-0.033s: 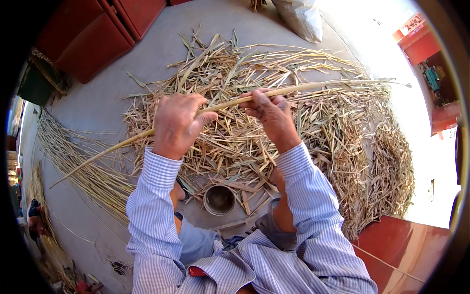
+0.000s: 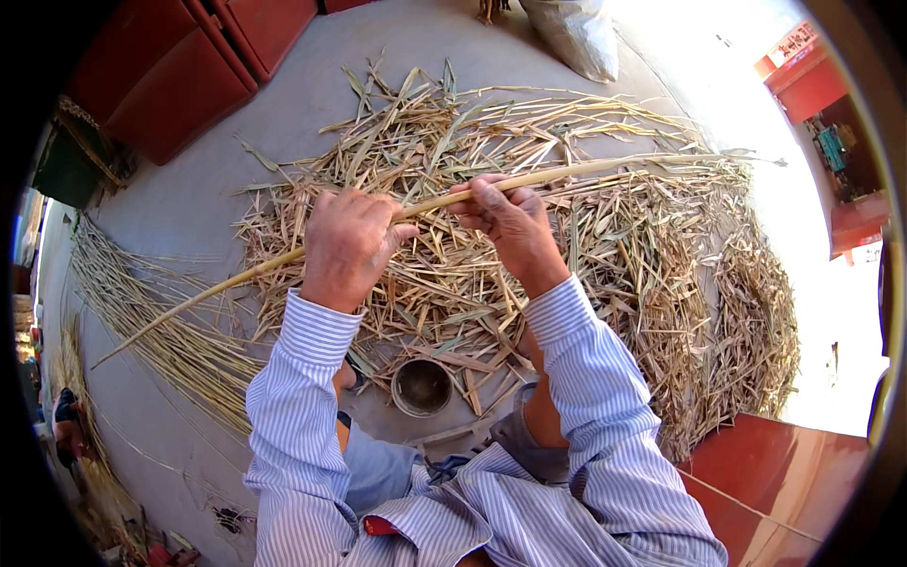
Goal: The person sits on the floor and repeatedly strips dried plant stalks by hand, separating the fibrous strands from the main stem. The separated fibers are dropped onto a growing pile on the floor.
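Note:
A long yellowish reed stalk (image 2: 557,172) slants across in front of me, its thin end low at the left and its leafy end far at the right. Wrapped over its middle is my left hand (image 2: 348,244), knuckles up, with the thumb along the stalk. A short way to the right, my right hand (image 2: 510,222) pinches the same stalk between thumb and fingers. Below both hands spreads a heap of dry stripped leaves and husks (image 2: 444,274). To the left lies a bundle of bare stalks (image 2: 156,317).
A round metal tin (image 2: 422,387) stands on the concrete floor between my feet. Red sofa-like furniture (image 2: 179,85) is at the far left. A pale sack (image 2: 572,38) sits at the back, and a red panel (image 2: 775,472) lies at the lower right.
My right hand has slid slightly left toward my left hand, which has shifted a little to the right. The stalk has moved slightly left with them.

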